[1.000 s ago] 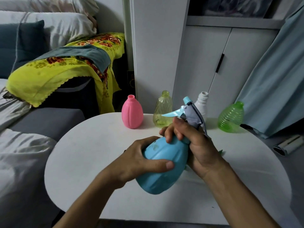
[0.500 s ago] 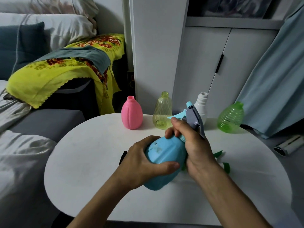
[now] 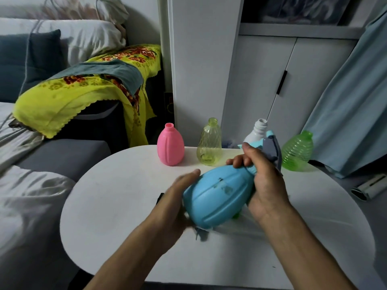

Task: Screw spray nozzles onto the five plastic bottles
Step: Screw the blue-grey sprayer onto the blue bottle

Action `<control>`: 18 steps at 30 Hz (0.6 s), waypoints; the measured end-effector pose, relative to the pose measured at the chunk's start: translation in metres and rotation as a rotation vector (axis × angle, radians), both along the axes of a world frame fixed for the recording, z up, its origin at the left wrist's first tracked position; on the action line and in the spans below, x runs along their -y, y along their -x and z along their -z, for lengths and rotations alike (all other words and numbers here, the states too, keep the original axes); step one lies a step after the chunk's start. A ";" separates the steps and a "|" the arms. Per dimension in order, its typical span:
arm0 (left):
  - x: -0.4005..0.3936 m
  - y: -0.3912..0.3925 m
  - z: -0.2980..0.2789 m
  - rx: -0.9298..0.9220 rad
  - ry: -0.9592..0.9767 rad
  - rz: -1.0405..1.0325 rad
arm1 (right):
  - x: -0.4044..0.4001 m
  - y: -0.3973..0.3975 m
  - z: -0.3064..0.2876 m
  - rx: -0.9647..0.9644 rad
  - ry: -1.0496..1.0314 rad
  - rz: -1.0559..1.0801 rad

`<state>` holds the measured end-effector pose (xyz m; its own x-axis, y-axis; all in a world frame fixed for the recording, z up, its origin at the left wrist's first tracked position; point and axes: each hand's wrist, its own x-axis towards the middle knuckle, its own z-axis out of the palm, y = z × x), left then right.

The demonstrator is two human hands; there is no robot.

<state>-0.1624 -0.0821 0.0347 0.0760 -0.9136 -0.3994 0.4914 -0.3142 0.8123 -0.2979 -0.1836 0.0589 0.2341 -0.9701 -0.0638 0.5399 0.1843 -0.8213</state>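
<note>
Blue bottle (image 3: 217, 195) tilted above tabletop (image 3: 117, 197), nearer than pink bottle (image 3: 170, 148). Right hand (image 3: 266, 183) clenches nozzle (image 3: 270, 148) collar; left hand (image 3: 178, 203), blurred, apparently cradles base. Keep threads square, twist until snug.

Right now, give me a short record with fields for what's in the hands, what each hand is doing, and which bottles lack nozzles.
held: light blue plastic bottle, tilted above the round white table
nozzle: blue-grey spray nozzle at its neck
right hand: grips neck and nozzle
left hand: blurred, at bottle base
no nozzle: pink bottle, yellow clear bottle, white bottle, green ribbed bottle
</note>
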 end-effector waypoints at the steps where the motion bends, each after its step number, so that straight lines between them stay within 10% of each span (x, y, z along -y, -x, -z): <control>1: -0.001 0.003 0.000 -0.096 -0.051 0.083 | 0.000 0.000 0.001 0.015 -0.009 0.003; 12: -0.003 0.007 -0.003 -0.124 0.182 0.094 | 0.005 0.011 -0.003 0.118 -0.035 -0.123; 18: 0.001 -0.005 -0.001 0.242 0.321 0.075 | 0.007 0.016 -0.005 0.064 -0.023 -0.122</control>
<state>-0.1579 -0.0829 0.0357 0.0611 -0.9955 -0.0721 0.2592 -0.0539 0.9643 -0.3140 -0.1905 0.0641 0.3545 -0.9327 -0.0665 0.5636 0.2698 -0.7808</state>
